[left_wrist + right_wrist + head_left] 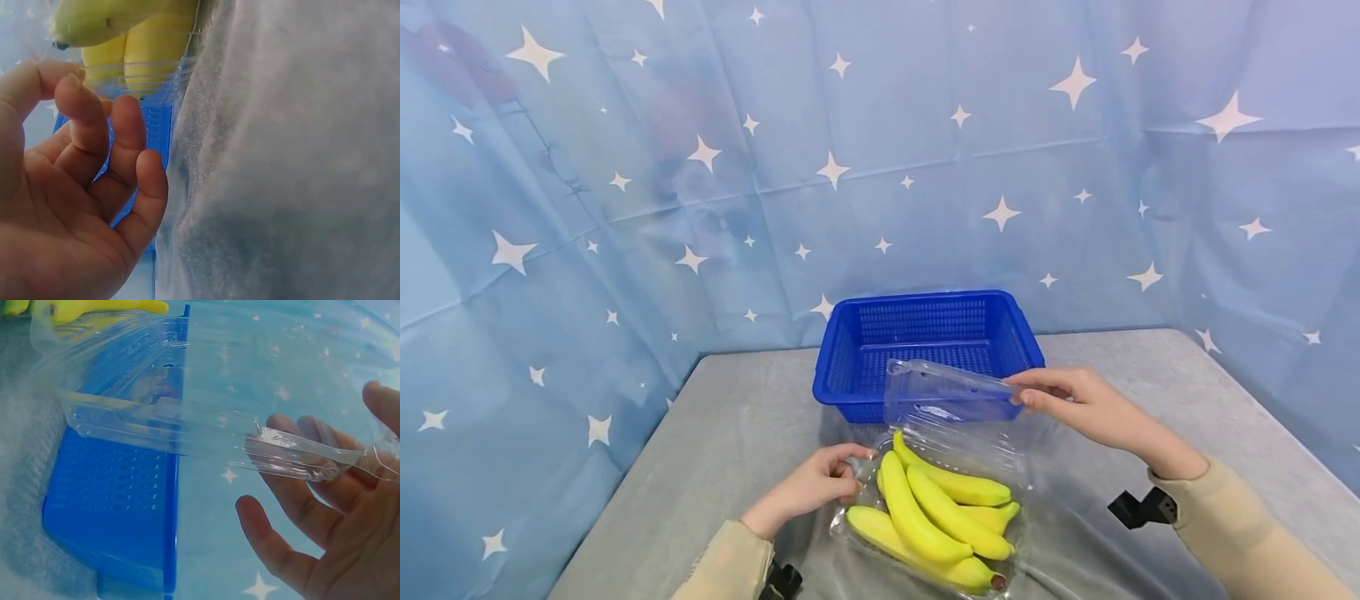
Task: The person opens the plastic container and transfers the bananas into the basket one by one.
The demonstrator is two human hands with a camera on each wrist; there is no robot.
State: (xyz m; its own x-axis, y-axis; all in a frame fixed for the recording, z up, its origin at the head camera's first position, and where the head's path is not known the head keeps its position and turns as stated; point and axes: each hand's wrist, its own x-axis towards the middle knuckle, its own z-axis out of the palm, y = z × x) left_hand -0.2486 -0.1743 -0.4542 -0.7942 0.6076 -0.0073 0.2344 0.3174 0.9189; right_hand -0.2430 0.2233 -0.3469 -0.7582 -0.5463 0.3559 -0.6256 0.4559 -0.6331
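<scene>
Several yellow bananas (925, 508) lie in a clear plastic clamshell box (838, 527) on the grey cloth. Its hinged lid (955, 400) stands raised, tilted up in front of the blue basket. My right hand (1082, 408) grips the lid's free edge near its right corner, the thumb apart from the fingers in the right wrist view. At the box's left rim, my left hand (820, 483) pinches the plastic between thumb and forefinger. In the left wrist view the other fingers (130, 125) of that hand curl loosely below the bananas (156, 47).
Behind the box stands a blue plastic basket (831, 354) with slotted walls, partly seen through the lid. Grey cloth (730, 417) covers the table and is wrinkled near the front. A blue curtain (925, 208) with white stars hangs behind and at both sides.
</scene>
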